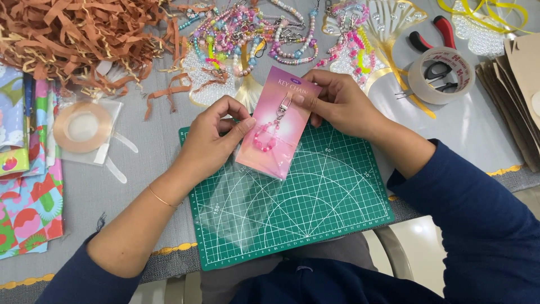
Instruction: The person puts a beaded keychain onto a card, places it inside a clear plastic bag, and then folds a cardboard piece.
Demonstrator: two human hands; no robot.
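A pink card [269, 147] carrying a pink beaded keychain [266, 137] with a silver clasp is held up over the green cutting mat [337, 191]. My left hand [211, 141] grips the card's left edge with thumb and fingers. My right hand [337, 101] pinches the card's top right corner beside the clasp. The card's lower part sits inside a clear plastic sleeve [242, 208] that trails down onto the mat.
Shredded brown paper [73, 39] fills the back left. Several beaded keychains [253, 34] lie at the back centre. A tape roll [441, 73], red-handled pliers [436, 31], a copper tape roll [82, 126], patterned papers [28, 186] and brown cards [514, 95] surround the mat.
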